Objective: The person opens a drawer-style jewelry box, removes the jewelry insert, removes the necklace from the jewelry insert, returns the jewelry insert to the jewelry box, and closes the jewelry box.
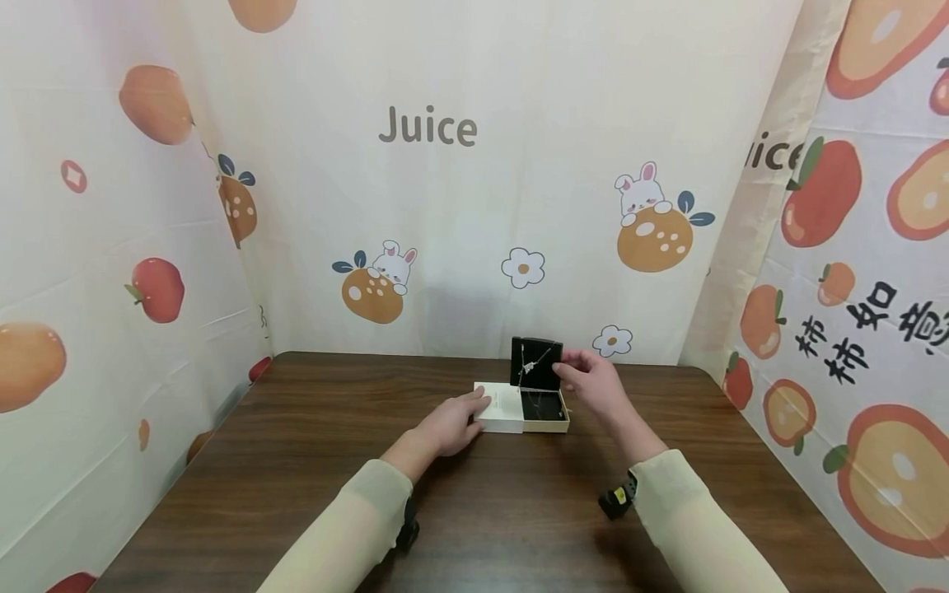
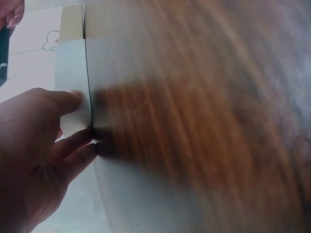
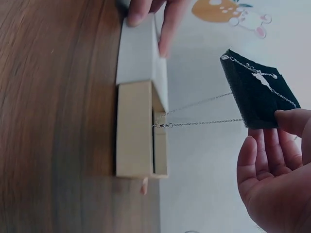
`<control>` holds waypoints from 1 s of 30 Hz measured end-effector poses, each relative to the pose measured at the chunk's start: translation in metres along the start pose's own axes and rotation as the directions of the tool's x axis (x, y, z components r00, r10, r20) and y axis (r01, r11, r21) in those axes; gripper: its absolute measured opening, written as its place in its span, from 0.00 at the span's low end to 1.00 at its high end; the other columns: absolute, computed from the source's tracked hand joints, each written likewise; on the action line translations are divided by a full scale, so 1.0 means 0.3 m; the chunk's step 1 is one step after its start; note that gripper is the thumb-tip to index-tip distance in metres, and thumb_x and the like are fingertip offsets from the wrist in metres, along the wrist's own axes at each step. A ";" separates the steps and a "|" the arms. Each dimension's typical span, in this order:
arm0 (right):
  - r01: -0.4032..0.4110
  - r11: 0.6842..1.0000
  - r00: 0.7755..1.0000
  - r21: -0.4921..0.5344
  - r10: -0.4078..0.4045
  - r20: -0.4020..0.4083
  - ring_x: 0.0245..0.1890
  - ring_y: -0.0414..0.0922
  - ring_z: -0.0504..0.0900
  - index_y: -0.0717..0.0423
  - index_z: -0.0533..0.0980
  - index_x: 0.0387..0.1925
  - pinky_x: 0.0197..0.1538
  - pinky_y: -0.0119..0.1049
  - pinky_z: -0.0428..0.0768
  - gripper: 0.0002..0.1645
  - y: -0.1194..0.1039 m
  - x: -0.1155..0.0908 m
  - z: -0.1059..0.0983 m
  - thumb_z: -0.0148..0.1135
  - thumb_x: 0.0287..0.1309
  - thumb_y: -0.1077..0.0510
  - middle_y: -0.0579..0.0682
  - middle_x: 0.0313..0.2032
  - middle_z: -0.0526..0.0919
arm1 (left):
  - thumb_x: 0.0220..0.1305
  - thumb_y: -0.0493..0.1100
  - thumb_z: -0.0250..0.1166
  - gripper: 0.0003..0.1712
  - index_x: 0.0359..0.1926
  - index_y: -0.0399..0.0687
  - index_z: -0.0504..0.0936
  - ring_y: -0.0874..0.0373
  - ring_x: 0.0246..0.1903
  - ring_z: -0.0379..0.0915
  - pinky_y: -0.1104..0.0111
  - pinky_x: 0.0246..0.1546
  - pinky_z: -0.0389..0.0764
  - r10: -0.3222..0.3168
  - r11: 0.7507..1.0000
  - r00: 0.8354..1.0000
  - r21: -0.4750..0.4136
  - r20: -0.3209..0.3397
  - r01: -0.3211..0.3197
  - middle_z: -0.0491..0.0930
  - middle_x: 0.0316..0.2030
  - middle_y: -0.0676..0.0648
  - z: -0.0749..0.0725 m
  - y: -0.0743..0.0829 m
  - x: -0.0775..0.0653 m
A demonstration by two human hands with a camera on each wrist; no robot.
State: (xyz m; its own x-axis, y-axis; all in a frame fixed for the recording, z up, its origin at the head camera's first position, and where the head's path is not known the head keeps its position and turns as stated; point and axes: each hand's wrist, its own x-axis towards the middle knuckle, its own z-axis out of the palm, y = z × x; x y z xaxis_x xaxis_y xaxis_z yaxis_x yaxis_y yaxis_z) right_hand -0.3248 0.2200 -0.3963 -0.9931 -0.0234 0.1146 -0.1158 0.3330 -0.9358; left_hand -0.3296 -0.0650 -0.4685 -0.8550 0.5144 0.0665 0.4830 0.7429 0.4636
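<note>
A white jewelry box sleeve (image 1: pixel 498 416) lies on the table, its cream drawer (image 3: pixel 133 128) pulled partly out to the right. My left hand (image 1: pixel 451 423) grips the closed end of the sleeve, thumb on the front side and fingers over the top. Above the drawer, my right hand (image 1: pixel 596 384) pinches a black foam pad (image 1: pixel 547 375) by its right edge, tilted upright. A silver necklace (image 3: pixel 261 78) with a small pendant is strung across the pad. Its thin chain (image 3: pixel 204 123) hangs from the pad to the drawer, with a clasp at the drawer's edge.
The dark wooden table (image 1: pixel 334 403) ends at a fruit-print curtain (image 1: pixel 445 206) close behind the box. More printed cloth (image 1: pixel 830 329) hangs along the right and left sides. Each wrist carries a small black camera, such as the right one (image 1: pixel 617 499).
</note>
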 end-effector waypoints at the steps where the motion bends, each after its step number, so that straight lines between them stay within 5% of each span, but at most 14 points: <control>1: 0.001 1.000 1.000 0.007 -0.001 0.003 0.48 0.42 0.80 0.62 0.78 0.64 0.48 0.29 0.86 0.23 -0.007 -0.002 0.002 0.66 0.78 0.53 0.52 0.53 0.83 | 0.82 0.42 0.64 0.32 0.81 0.44 0.72 0.42 0.82 0.65 0.48 0.81 0.70 -0.001 1.000 1.000 0.000 -0.001 0.001 0.62 0.85 0.40 0.000 0.000 0.000; 10: 0.043 0.997 0.998 0.061 -0.046 0.036 0.46 0.43 0.81 0.63 0.78 0.61 0.48 0.29 0.86 0.20 -0.071 -0.024 0.018 0.66 0.78 0.53 0.50 0.50 0.84 | 0.82 0.42 0.64 0.32 0.81 0.45 0.72 0.40 0.82 0.64 0.46 0.80 0.69 0.009 1.000 1.000 -0.011 0.000 -0.009 0.63 0.85 0.39 0.004 -0.008 0.007; 13: 0.054 0.995 0.997 0.079 -0.057 0.045 0.44 0.41 0.81 0.63 0.78 0.61 0.47 0.28 0.86 0.20 -0.094 -0.032 0.027 0.67 0.78 0.54 0.48 0.48 0.84 | 0.83 0.46 0.63 0.32 0.82 0.47 0.72 0.43 0.82 0.64 0.48 0.81 0.69 0.041 0.999 0.999 0.010 -0.023 -0.041 0.63 0.85 0.41 0.035 -0.055 0.031; 23: 0.082 0.993 0.995 0.081 -0.087 0.054 0.49 0.45 0.82 0.63 0.80 0.59 0.50 0.31 0.88 0.19 -0.141 -0.058 0.046 0.67 0.78 0.53 0.50 0.50 0.84 | 0.81 0.40 0.65 0.31 0.80 0.42 0.73 0.40 0.82 0.64 0.43 0.80 0.69 -0.005 1.000 1.000 0.020 0.007 0.005 0.63 0.84 0.38 -0.004 0.010 0.012; 30: 0.104 0.991 0.992 0.085 -0.109 0.062 0.50 0.47 0.82 0.62 0.80 0.58 0.51 0.36 0.89 0.18 -0.160 -0.075 0.058 0.67 0.78 0.54 0.51 0.51 0.84 | 0.82 0.40 0.63 0.31 0.81 0.43 0.71 0.42 0.83 0.63 0.48 0.81 0.69 -0.007 1.000 1.000 0.004 0.011 0.007 0.61 0.85 0.39 0.010 -0.008 0.019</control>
State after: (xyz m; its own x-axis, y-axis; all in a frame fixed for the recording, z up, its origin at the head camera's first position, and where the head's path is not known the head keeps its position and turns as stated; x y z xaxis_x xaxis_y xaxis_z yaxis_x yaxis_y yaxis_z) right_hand -0.2973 0.1880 -0.3597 -0.9737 -0.1180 0.1949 -0.2189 0.2476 -0.9438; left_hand -0.3351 -0.0627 -0.4719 -0.8560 0.5142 0.0532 0.4780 0.7482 0.4602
